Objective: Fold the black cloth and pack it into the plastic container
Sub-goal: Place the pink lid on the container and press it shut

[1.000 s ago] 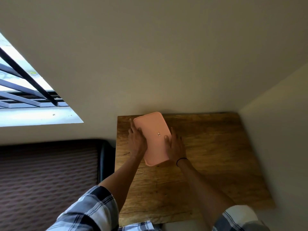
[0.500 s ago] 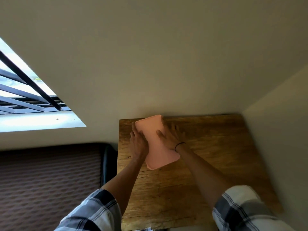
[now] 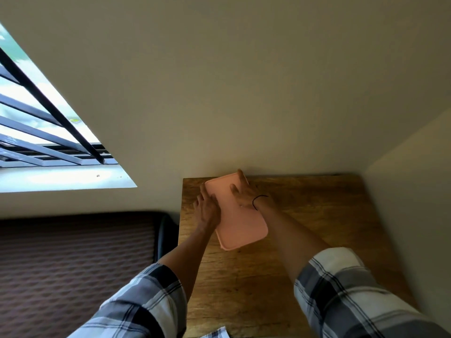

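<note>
A pink plastic container [image 3: 240, 224] with its lid on lies flat at the far left of the wooden table [image 3: 317, 228], close to the wall. My left hand [image 3: 207, 208] rests against its left long edge, fingers extended. My right hand [image 3: 244, 191] lies on the far right part of the lid, fingers spread and reaching to its far edge; a thin black band circles that wrist. The black cloth is not visible.
Walls close in the table at the back and on the right. A dark ribbed surface [image 3: 73, 264] lies lower to the left of the table. A barred window [image 3: 36, 132] is at upper left.
My right hand has moved from the lid's near right side up to its far right end. The left hand has stayed on the left edge. The view has shifted slightly.
</note>
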